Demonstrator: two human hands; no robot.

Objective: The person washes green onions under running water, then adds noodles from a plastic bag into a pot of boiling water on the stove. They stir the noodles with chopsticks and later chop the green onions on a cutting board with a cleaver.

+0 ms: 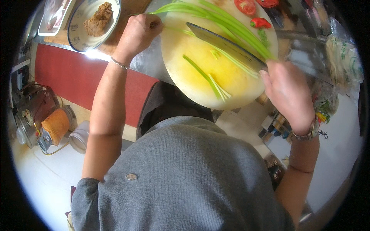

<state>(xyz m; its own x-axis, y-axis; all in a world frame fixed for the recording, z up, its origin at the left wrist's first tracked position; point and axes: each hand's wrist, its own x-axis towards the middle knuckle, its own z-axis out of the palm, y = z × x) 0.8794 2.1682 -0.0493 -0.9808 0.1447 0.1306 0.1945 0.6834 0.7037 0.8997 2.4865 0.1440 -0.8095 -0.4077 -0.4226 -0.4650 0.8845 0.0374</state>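
Observation:
My right hand (284,89) grips the handle end of a cleaver (225,44). Its broad dark blade slants over a round, yellow-stained cutting board (190,83). Curled into a fist beyond the board's left edge, my left hand (144,33) holds the thin end of a split green stalk (235,65), which runs under the blade to the right. Behind the cleaver lies a bunch of long green stalks (211,16). Short cut stalk lengths (206,76) and small green bits (214,54) rest on the near part of the board.
A halved tomato (245,6) and a red pepper (261,23) sit at the board's far right. On the left, a blue-rimmed plate (83,43) holds a brown fried-looking piece (99,21), beside a white tray (53,17) of wrapped meat. Plastic-bagged goods (342,60) are on the right.

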